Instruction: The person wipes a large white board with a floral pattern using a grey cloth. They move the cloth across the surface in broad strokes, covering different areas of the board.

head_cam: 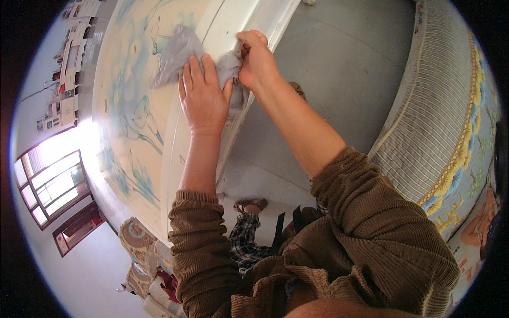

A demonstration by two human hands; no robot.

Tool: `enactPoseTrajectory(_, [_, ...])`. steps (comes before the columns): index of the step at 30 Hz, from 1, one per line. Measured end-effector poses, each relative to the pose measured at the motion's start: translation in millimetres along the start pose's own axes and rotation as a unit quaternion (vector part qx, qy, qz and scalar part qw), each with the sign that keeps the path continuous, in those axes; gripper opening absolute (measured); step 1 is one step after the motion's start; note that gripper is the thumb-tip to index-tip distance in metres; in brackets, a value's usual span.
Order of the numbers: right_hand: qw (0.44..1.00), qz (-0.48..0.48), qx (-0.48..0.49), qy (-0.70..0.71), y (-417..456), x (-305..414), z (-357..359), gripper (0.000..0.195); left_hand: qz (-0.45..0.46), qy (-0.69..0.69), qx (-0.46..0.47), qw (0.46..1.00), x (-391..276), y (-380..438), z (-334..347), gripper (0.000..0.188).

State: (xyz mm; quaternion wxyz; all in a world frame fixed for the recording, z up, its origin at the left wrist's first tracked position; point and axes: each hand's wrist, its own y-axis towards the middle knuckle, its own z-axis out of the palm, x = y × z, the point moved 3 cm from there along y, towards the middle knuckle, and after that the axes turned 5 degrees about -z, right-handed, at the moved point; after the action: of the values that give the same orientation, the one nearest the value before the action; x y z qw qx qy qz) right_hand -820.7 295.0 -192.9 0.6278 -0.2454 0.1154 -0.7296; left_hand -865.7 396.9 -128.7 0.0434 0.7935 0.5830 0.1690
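A crumpled grey cloth [179, 51] lies over the white border [222, 30] of a large cream panel [123, 79] printed with blue-green flowers. My left hand [204, 97] rests flat, fingers a little apart, with its fingertips on the lower edge of the cloth. Just to its right, my right hand [256, 59] is closed around a bunched part of the same cloth at the outer edge of the border. The curled fingers of that hand are partly hidden from view.
Grey floor [338, 59] lies right of the panel. Beyond it stands a bed with a striped, flowered quilt [421, 131]. A sandalled foot [251, 206] is below the panel's edge. Patterned seating [137, 238] and a barred window [55, 187] are at the left.
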Motion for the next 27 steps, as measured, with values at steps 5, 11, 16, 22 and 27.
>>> enactPoseTrajectory(5, [1.000, -0.002, -0.013, -0.008, -2, 2, 3, 0.042, -0.001, -0.005, -0.002, 1.000, -1, 2, 0, 0.065])
enactPoseTrajectory(11, [1.000, -0.003, -0.003, -0.014, 4, 0, -1, 0.043, 0.002, -0.001, -0.007, 1.000, -1, 1, -1, 0.064])
enactPoseTrajectory(16, [0.999, -0.001, -0.008, -0.035, -1, 3, 3, 0.042, 0.003, 0.003, -0.008, 1.000, -1, 2, 1, 0.066])
enactPoseTrajectory(22, [1.000, -0.002, -0.008, -0.026, 1, 2, 1, 0.040, -0.001, 0.002, -0.005, 1.000, -2, 2, 0, 0.066])
enactPoseTrajectory(27, [1.000, -0.002, -0.004, -0.015, 5, -1, 1, 0.038, -0.002, 0.002, 0.002, 1.000, -1, 3, 1, 0.066])
